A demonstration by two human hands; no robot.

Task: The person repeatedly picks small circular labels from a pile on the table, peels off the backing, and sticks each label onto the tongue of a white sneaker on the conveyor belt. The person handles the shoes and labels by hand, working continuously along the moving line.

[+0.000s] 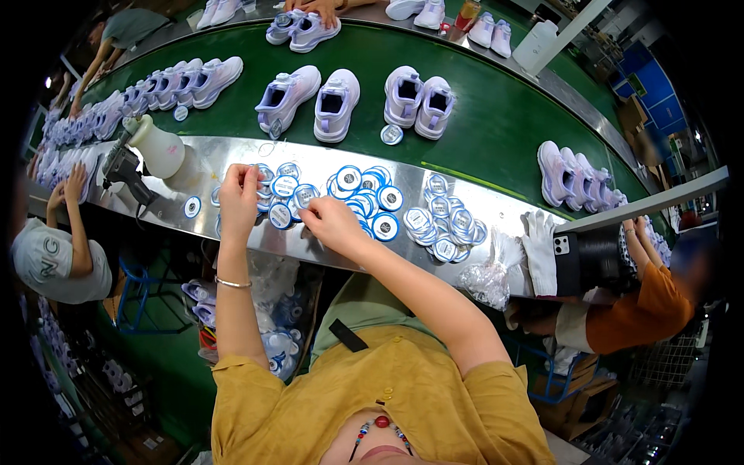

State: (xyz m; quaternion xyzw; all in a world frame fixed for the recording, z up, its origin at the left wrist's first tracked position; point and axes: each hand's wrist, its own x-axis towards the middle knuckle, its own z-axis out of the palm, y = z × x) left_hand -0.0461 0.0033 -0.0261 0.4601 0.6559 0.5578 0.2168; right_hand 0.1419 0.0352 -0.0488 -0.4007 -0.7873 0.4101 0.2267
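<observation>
Raised over the left part of a pile of round blue-and-white tags (284,186), my left hand (239,198) has its thumb and fingertips pinched together. What they hold, if anything, is too small to make out. My right hand (335,223) reaches in from the right with curled fingers, closed at the lower edge of a round tag (307,194). Just beyond it lies a second heap of such tags (366,194). A third heap of tags (446,221) sits farther right. Beyond the hands, white-and-lilac sneakers (288,97) stand in pairs on the green belt (480,128).
A spray gun with a white bottle (159,147) stands left on the metal ledge (209,159). To the right lie a plastic bag (490,279), white gloves (539,252) and a phone (562,246). Co-workers sit at both sides; another person's hands (318,8) touch shoes across the belt.
</observation>
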